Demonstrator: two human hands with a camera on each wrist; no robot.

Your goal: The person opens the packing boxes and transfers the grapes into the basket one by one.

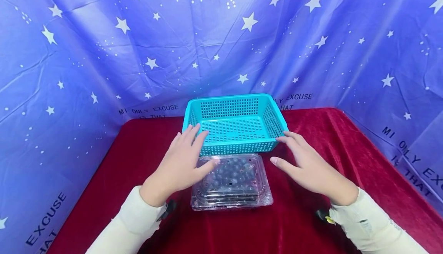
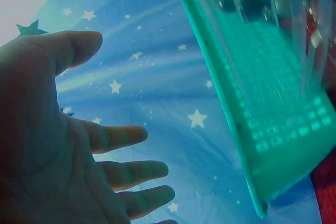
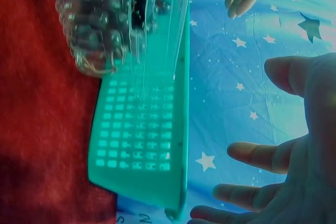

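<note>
A clear plastic clamshell box (image 1: 230, 200) with dark blueberries (image 1: 233, 173) inside lies closed on the red cloth. Right behind it stands a turquoise mesh basket (image 1: 238, 146) with nothing in it. My left hand (image 1: 180, 161) hovers with fingers spread over the box's left side and the basket's near left corner. On the other side my right hand (image 1: 308, 165) is held out by the basket's near right corner, fingers extended and thumb toward the box. Both palms show bare in the wrist views, with gaps between the fingers (image 2: 121, 140) and the basket wall (image 3: 134, 124).
Red velvety cloth (image 1: 149, 146) covers the table. A blue curtain (image 1: 207, 35) with white stars and printed lettering hangs behind and along both sides, close to the basket's far edge. Pale sleeves (image 1: 131, 219) cover both forearms, with small dark devices at the wrists.
</note>
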